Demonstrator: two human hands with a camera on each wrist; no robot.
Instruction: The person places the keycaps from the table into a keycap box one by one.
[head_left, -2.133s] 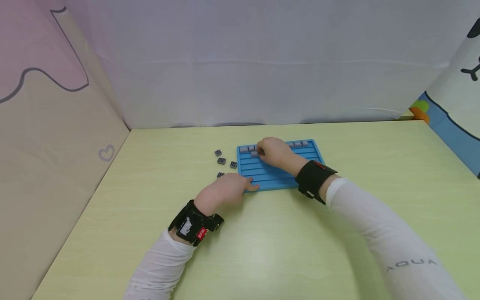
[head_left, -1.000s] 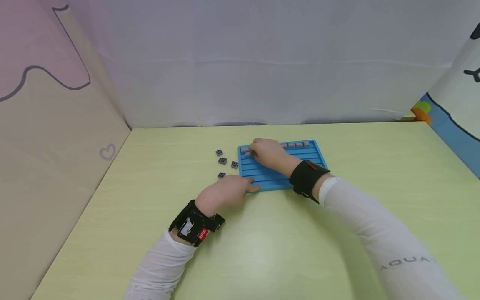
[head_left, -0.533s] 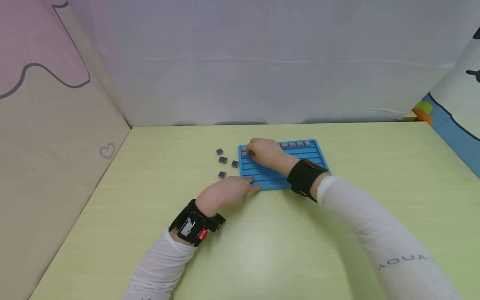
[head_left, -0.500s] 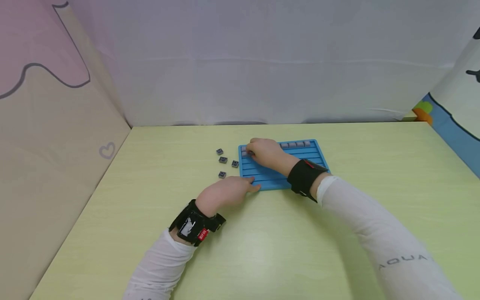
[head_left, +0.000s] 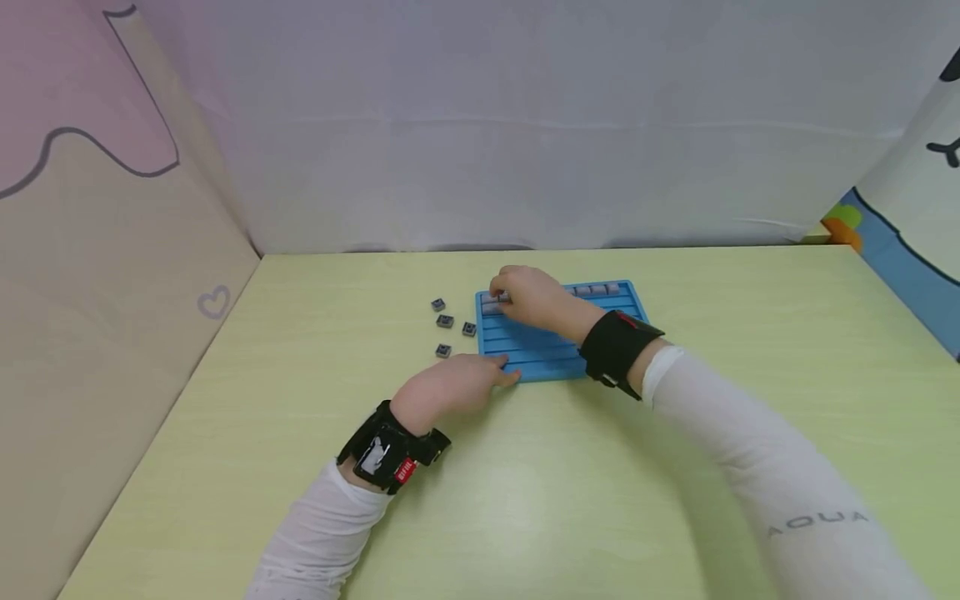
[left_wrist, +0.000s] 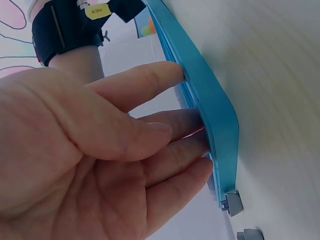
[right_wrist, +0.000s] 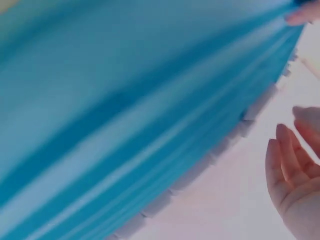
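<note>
Your left hand [head_left: 450, 385] lies low on the table [head_left: 525, 492] at the centre of the head view, forearm running in from the lower left, its straight fingers [left_wrist: 150, 85] pressed against the near left edge of the blue tray [head_left: 555, 350]; the left wrist view shows the fingertips touching that edge with nothing gripped. Your right hand [head_left: 528, 298] reaches across the tray from the lower right, wrist raised a little, fingers bent down over the tray's far left corner beside the grey tiles [head_left: 597, 290] lined in its top row. In the right wrist view the fingers [right_wrist: 290, 165] at the right edge of the frame look loosely spread and hold nothing visible, though only part of the hand shows.

What lies under the right fingertips is covered by the hand itself, so you cannot tell whether they touch a tile. The right wrist view is blurred, filled with the tray's blue ridges [right_wrist: 125, 125] and a pale row of tiles along its edge. The tray's near right corner is hidden behind your right wrist strap [head_left: 615, 346].

Four loose grey tiles [head_left: 444, 321] sit on the table just left of the tray, above your left hand. The table is pale yellow-green; a white cloth backdrop [head_left: 525, 125] hangs behind it, and a beige and pink panel [head_left: 90, 250] closes the left side.
</note>
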